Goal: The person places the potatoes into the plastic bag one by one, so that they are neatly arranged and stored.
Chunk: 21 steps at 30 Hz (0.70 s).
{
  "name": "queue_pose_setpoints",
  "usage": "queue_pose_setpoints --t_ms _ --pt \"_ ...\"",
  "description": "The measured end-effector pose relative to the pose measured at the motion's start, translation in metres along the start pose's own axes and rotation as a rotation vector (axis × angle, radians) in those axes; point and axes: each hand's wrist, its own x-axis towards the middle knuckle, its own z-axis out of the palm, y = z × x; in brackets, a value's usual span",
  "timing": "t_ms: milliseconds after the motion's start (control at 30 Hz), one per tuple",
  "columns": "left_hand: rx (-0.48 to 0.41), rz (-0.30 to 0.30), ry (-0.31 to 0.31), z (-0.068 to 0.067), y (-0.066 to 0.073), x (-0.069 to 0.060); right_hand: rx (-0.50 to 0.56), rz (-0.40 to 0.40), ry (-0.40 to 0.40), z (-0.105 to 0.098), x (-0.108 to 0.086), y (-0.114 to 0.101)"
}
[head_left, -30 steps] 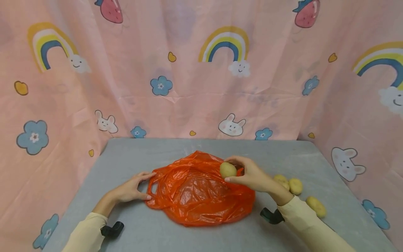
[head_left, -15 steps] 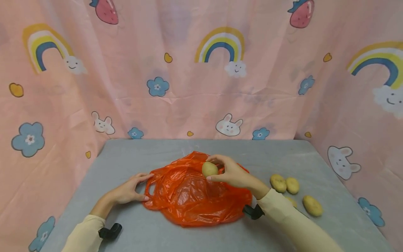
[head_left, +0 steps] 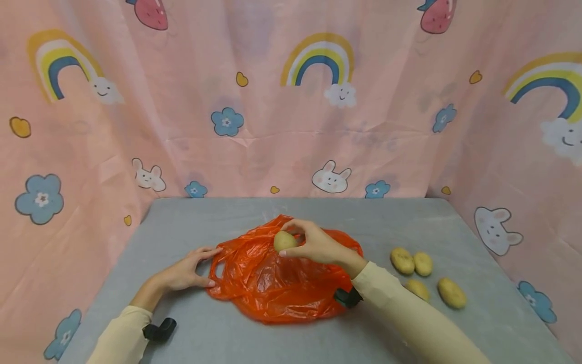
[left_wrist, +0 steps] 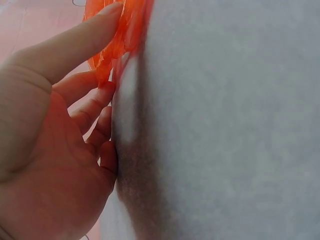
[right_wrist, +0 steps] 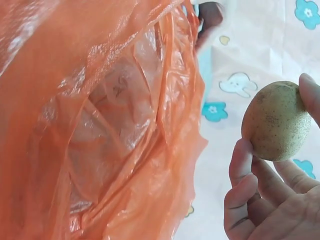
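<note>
My right hand (head_left: 313, 242) pinches a potato (head_left: 284, 242) between thumb and fingers, above the orange plastic bag (head_left: 291, 298). In the right wrist view the potato (right_wrist: 276, 121) hangs apart from the bag (right_wrist: 120, 165), beside its crumpled edge. At the bag's left end, my left hand (head_left: 186, 270) rests with thumb and forefinger spread wide, touching the plastic near the handle loop. The left wrist view shows the thumb and fingertips of this hand (left_wrist: 55, 125) against the orange plastic (left_wrist: 125, 30). The bag lies flat with its mouth partly spread; its inside is only partly visible.
Several potatoes (head_left: 451, 293) lie on the grey table (head_left: 191, 338) to the right, near the right forearm. A pink patterned curtain (head_left: 263, 156) encloses the back and sides of the table. Dark camera mounts (head_left: 160, 330) stick out from both wrists.
The right hand has carried the potato leftward, from the bag's right side to over its middle. The left hand keeps its place at the handle.
</note>
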Motion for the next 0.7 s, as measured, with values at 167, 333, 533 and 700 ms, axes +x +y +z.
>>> queue_pose_setpoints --t_ms 167,333,533,700 --pt "0.002 0.022 0.010 -0.002 -0.002 0.003 -0.002 -0.004 -0.018 0.004 0.010 -0.004" --pt "0.018 0.027 0.005 -0.001 0.000 0.004 0.026 -0.003 -0.031 0.010 0.020 -0.005" --pt "0.018 0.050 0.021 0.000 0.003 0.000 0.067 0.022 -0.039 0.024 0.035 -0.007" --pt "0.017 0.037 0.015 -0.001 0.003 0.002 0.095 0.079 -0.063 0.036 0.046 -0.010"
